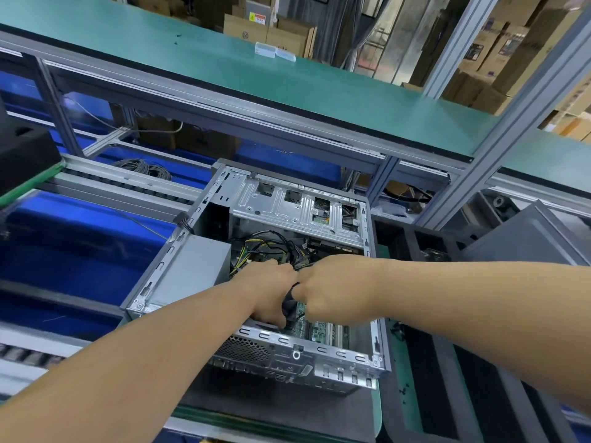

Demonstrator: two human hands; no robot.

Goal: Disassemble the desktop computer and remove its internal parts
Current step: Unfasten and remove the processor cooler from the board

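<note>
Both hands [265, 282] curled inside case [256, 338]

Both bare forearms reach forward, left hand [268, 290] and right hand [332, 287] touching, fingers curled downward.

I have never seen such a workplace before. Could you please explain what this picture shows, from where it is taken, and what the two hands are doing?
The picture comes from a camera worn on a person's head, looking forward and down at their own arms. In front of them lies an open desktop computer case, its side panel off. Inside you see a grey power supply box, a bundle of cables, a metal drive cage and a green circuit board. The left hand and the right hand both reach into the middle of the case, fingers curled around a dark part between them; exactly what it is stays hidden. Above runs a green shelf.
</note>
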